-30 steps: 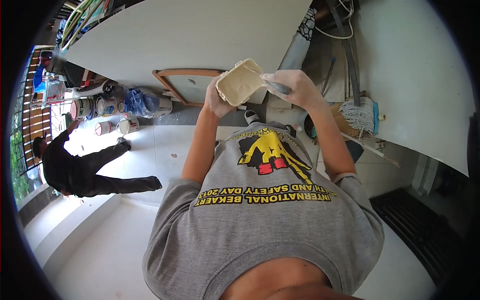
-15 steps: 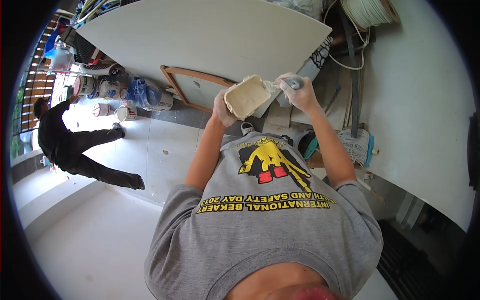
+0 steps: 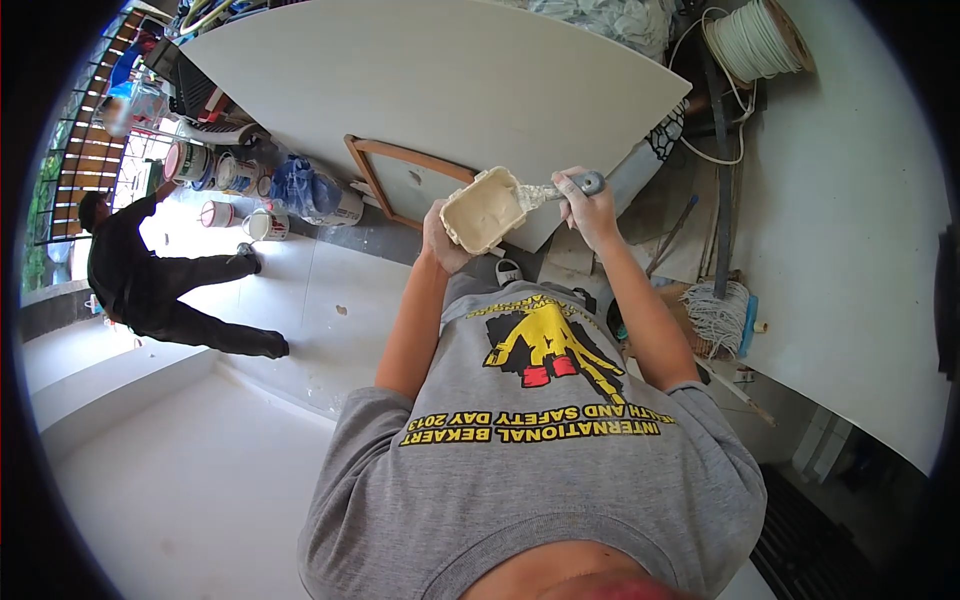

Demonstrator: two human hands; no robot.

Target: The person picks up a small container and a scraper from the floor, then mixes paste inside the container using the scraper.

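Observation:
My left hand [image 3: 438,238] is closed around the side of a small rectangular tub [image 3: 462,240], tilted so its inside shows. Cream-coloured paste [image 3: 487,212] coats the bottom and walls, and dried lumps crust the rim. In my right hand [image 3: 590,210] is a putty knife [image 3: 588,184], gripped by its grey handle. Its paste-smeared blade [image 3: 538,196] reaches over the tub's right edge; whether it touches the paste I cannot tell. White residue covers the fingers of both hands.
A large white board [image 3: 430,80] stands ahead, with a wood-framed panel [image 3: 375,185] against it. Paint buckets [image 3: 266,224] line the floor at left, near a person in dark clothes [image 3: 150,270]. A cable spool [image 3: 757,42] and bundled cord [image 3: 718,318] are at right.
The putty knife has turned so its handle points right and its blade lies more level at the tub's edge. The whole view has shifted slightly.

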